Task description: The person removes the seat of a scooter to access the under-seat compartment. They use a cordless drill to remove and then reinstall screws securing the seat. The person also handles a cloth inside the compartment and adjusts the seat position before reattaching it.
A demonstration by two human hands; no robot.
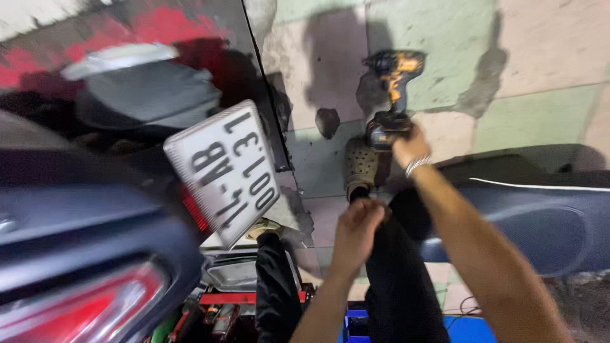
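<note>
A black and yellow cordless drill (395,76) lies on the tiled floor ahead of me. My right hand (410,147), with a silver bracelet on the wrist, is stretched out and closed around the drill's battery base (384,132). My left hand (357,227) is curled into a fist and rests on my black trouser knee (394,267); nothing shows in it. My foot in a beige perforated clog (361,165) stands just left of the drill's base.
The rear of a motorbike fills the left side, with a tilted white number plate (222,173) and a red tail light (95,305). A dark seat panel (540,216) lies on the right. A metal tray (232,273) and red toolbox (222,298) sit below.
</note>
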